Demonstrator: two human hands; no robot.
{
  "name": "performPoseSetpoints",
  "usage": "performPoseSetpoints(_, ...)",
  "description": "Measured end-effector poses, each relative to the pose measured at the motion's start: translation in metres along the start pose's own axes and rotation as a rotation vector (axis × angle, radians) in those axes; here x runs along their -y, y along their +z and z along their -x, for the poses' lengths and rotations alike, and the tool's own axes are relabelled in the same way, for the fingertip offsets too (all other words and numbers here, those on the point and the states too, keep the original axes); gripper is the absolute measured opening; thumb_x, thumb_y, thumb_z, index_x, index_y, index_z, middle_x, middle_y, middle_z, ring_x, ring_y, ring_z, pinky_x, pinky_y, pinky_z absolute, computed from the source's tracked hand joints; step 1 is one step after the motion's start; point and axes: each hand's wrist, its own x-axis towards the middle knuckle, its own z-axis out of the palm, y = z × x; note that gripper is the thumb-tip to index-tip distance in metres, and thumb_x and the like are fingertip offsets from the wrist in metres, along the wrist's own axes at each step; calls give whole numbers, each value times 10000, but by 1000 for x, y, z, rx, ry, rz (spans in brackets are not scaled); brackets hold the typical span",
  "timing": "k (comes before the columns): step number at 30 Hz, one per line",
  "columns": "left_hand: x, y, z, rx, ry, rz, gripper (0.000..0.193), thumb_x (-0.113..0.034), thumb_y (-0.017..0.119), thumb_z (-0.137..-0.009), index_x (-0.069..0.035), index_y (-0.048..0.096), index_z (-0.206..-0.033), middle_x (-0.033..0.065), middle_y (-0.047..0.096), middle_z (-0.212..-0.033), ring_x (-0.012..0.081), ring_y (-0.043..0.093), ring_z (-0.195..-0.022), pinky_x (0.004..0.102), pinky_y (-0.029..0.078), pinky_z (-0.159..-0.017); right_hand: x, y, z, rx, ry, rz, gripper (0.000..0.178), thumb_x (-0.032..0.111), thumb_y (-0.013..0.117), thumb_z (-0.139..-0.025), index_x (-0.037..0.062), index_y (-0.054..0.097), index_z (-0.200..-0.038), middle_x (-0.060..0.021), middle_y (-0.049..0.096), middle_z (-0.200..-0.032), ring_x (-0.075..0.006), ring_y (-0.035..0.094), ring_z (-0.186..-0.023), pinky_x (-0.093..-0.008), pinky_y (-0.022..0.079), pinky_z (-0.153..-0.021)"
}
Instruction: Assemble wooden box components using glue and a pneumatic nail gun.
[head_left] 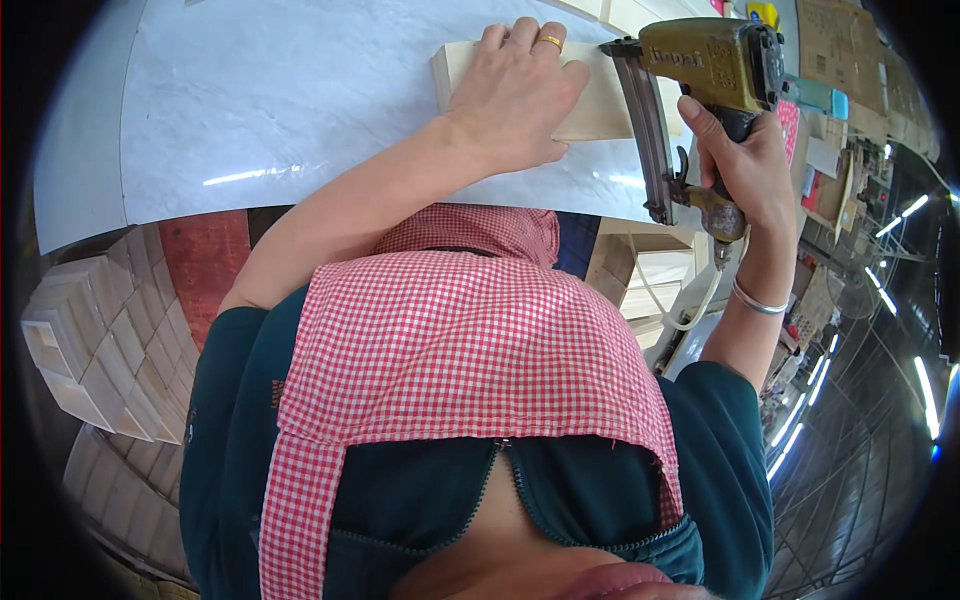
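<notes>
Wood block [600,105] under left hand [515,95], nail gun [700,70] at its right edge

Bright even light, glare streaks on the marble worktop [250,100], fisheye bending, black vignette at edges

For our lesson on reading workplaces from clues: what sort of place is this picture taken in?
Most likely a small woodworking workshop. The right hand holds a pneumatic nail gun against a pale wooden piece steadied by the left hand, and stacks of small wooden boxes stand beside the bench.

Wooden piece [600,105] partly under hands.
</notes>
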Motion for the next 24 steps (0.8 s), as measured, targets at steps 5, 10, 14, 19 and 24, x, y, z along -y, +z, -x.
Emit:
performPoseSetpoints(5,-1,1,0,-8,6,0,450,-314,870,-612,-94,707,-969,196,607,-1236,303,544,-1030,422,388,-910,5,-3,-2,26,11,27,393,364,778,-891,-14,680,-840,-14,558,-506,-98,485,-367,-218,376,-382)
performPoseSetpoints(10,5,18,4,-35,26,-104,478,-317,876,-618,-96,684,-997,181,573,-1299,304,500,-1127,415,388,-965,11,-14,-11,89,-34,64,378,353,773,-893,-8,677,-836,-6,553,-501,-93,478,-363,-217,375,-379)
performPoseSetpoints(14,1,-15,-7,191,25,4,581,-380,825,-698,-24,609,-1103,245,505,-1367,383,443,-1255,476,356,-1045,14,-21,-26,156,-3,60,356,340,759,-907,11,663,-810,1,544,-498,-91,468,-366,-214,367,-387)
performPoseSetpoints(19,-4,-24,-7,240,-18,87,594,-376,828,-695,-22,596,-1113,245,508,-1365,387,459,-1240,480,359,-1049,7,-22,-24,125,-35,45,345,330,755,-909,12,659,-817,5,540,-496,-88,462,-364,-213,368,-390)
performPoseSetpoints(24,-4,0,-1,-10,34,5,521,-323,876,-616,-98,661,-1034,185,586,-1273,308,544,-1079,427,395,-976,-24,-29,11,-98,11,26,366,338,773,-884,-8,654,-873,4,556,-519,-84,458,-368,-213,377,-394)
